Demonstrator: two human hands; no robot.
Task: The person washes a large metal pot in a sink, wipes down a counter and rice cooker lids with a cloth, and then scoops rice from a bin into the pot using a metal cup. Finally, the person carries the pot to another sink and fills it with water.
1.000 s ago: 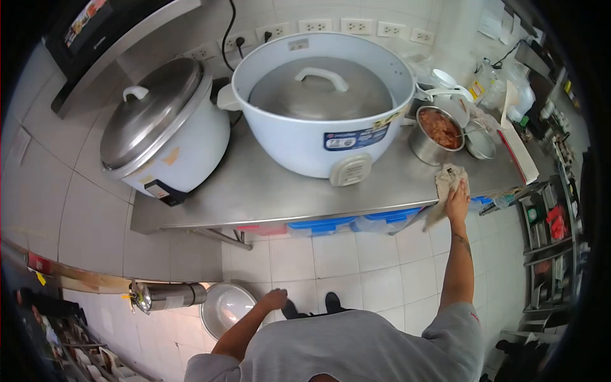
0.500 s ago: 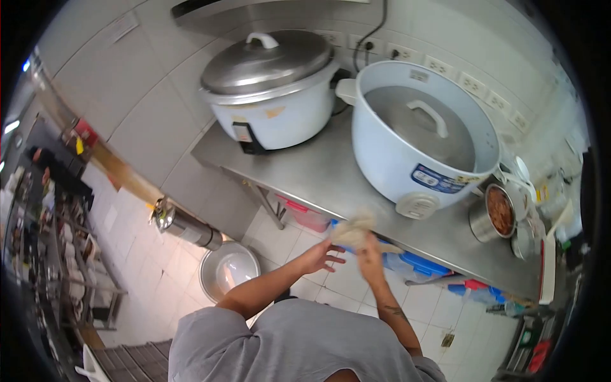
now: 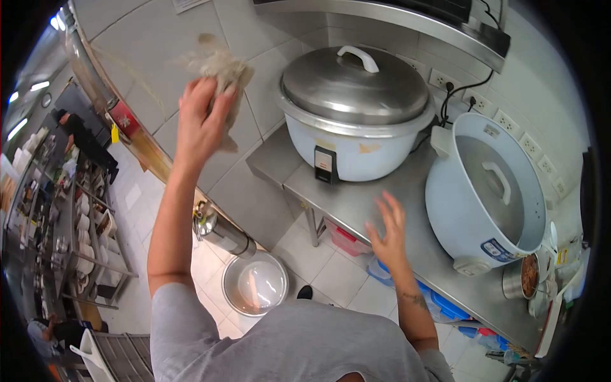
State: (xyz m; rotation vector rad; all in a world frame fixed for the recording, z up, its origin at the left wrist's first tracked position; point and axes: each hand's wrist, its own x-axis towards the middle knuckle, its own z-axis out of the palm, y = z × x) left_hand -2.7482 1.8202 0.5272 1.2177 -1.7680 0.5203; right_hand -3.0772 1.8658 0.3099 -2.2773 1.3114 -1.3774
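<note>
A crumpled beige cloth [image 3: 230,83] is gripped in my left hand [image 3: 202,118], raised at the upper left in front of the tiled wall. Part of the cloth is smeared by motion. My right hand [image 3: 389,235] holds nothing, its fingers spread above the front edge of the steel table [image 3: 344,207]. Behind that hand stands a large white rice cooker [image 3: 356,149] with its domed metal lid [image 3: 356,89] on. To the right is a second, pale blue cooker [image 3: 445,210], with a lid [image 3: 477,165] sitting down inside it.
A metal basin [image 3: 280,296] stands on the floor beside a fire extinguisher [image 3: 223,232]. Plastic boxes [image 3: 449,305] sit under the table. A pot of brown food [image 3: 512,280] is at the right. Two other people are at the left, one in dark clothes [image 3: 89,143]. Shelves hold dishes [image 3: 83,245].
The cloth was low before me in my right hand, my left beside it. Now my left hand has it, swung up and left. My right hand is free, and the view has turned left.
</note>
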